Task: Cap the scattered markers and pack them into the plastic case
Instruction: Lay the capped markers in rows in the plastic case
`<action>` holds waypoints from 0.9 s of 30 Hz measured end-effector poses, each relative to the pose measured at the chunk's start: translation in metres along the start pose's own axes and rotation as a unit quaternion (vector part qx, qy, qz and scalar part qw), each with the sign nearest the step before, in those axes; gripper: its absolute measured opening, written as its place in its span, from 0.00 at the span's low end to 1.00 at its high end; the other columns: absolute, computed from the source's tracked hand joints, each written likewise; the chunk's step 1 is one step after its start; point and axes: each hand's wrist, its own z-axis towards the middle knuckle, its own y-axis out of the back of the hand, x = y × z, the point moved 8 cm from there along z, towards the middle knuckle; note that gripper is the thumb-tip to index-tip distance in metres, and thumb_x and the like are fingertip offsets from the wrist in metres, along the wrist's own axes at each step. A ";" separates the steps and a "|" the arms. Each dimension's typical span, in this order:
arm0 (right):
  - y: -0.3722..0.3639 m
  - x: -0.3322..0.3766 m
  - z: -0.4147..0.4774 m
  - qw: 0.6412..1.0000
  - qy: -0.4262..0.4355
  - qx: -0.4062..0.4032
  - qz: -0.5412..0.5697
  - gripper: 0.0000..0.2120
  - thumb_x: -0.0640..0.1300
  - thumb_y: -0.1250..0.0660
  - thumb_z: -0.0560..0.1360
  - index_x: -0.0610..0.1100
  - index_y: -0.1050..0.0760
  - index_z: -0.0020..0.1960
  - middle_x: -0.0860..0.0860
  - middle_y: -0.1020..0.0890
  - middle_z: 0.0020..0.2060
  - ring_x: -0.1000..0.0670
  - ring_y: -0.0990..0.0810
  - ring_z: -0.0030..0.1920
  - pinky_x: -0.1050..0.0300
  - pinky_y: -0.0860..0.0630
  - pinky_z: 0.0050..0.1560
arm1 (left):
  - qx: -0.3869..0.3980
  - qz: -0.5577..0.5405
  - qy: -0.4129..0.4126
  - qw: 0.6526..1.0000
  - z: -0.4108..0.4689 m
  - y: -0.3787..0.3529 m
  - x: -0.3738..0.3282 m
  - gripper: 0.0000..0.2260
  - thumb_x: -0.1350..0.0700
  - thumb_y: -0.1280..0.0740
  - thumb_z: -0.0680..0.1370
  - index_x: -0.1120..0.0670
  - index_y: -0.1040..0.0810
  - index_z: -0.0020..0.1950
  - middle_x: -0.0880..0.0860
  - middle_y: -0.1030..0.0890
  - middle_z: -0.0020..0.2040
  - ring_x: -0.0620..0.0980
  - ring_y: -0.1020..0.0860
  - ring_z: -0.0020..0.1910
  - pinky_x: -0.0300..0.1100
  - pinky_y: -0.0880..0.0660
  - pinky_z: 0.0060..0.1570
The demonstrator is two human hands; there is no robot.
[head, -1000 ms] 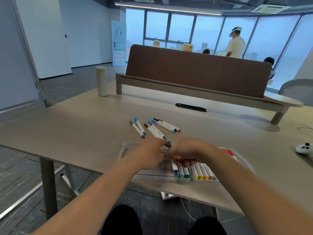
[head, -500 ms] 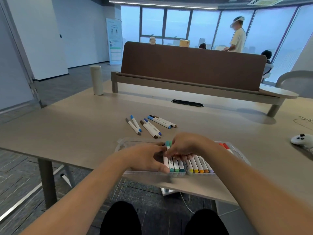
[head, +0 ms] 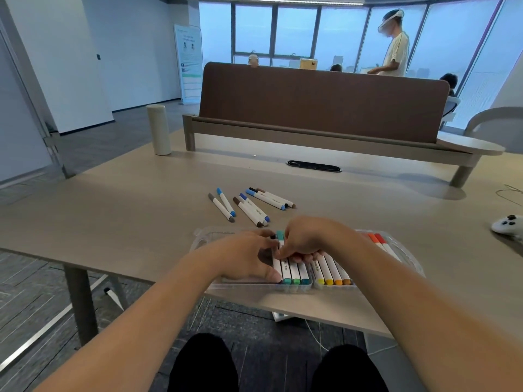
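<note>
A teal-capped marker (head: 280, 236) is pinched by the right hand (head: 307, 236) over the plastic case (head: 249, 287) on the bench (head: 113, 222). The left hand (head: 243, 256), fingers relaxed, is laid against it. Loose markers (head: 252, 207) are seen just beyond.

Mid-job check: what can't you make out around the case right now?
Head view only.
- Teal-capped marker: barrel covered by the right hand's grip; seated or not, unclear.
- Plastic case, left slots: hidden under the left hand.
- Loose markers: too small to tell whether caps are fully pressed on.
- White game controller: cut off by the right edge.
</note>
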 end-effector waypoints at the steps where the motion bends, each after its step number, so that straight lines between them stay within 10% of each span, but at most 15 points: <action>1: 0.000 0.000 0.000 1.000 -0.002 0.003 -0.005 0.17 0.52 0.34 0.79 0.44 0.26 0.36 0.52 0.26 0.27 0.55 0.31 0.24 0.64 0.34 0.25 | -0.002 0.000 0.000 1.000 0.000 0.000 0.000 0.33 0.38 0.33 0.75 0.47 0.35 0.77 0.46 0.45 0.80 0.47 0.41 0.77 0.44 0.42 0.72; 7: 0.001 0.001 0.002 1.000 0.003 0.016 -0.017 0.15 0.53 0.32 0.78 0.44 0.24 0.36 0.52 0.25 0.28 0.55 0.31 0.24 0.63 0.34 0.27 | 0.003 -0.018 0.002 1.000 0.002 0.002 0.002 0.30 0.37 0.32 0.74 0.46 0.31 0.74 0.45 0.40 0.78 0.46 0.40 0.76 0.45 0.39 0.71; 14: 0.025 0.004 0.020 0.997 0.014 -0.063 0.040 0.16 0.50 0.32 0.78 0.35 0.19 0.50 0.47 0.21 0.33 0.52 0.27 0.28 0.60 0.29 0.31 | -0.147 -0.209 0.081 0.963 0.005 0.039 0.036 0.13 0.45 0.34 0.79 0.49 0.20 0.60 0.46 0.18 0.54 0.44 0.21 0.50 0.38 0.27 0.48; 22: 0.066 0.019 0.086 0.972 -0.002 -0.236 0.015 0.12 0.47 0.28 0.75 0.41 0.22 0.53 0.48 0.21 0.41 0.50 0.22 0.43 0.55 0.22 0.50 | -0.251 -0.283 0.203 0.903 0.022 0.070 0.092 0.09 0.58 0.39 0.81 0.49 0.21 0.47 0.48 0.18 0.38 0.47 0.20 0.37 0.40 0.23 0.40; 27: 0.078 0.032 0.115 0.974 -0.018 -0.227 -0.018 0.06 0.43 0.31 0.76 0.43 0.27 0.47 0.49 0.23 0.39 0.52 0.25 0.38 0.59 0.28 0.41 | -0.249 -0.315 0.201 0.893 0.033 0.070 0.103 0.10 0.59 0.40 0.81 0.51 0.20 0.45 0.50 0.17 0.37 0.48 0.22 0.33 0.39 0.26 0.35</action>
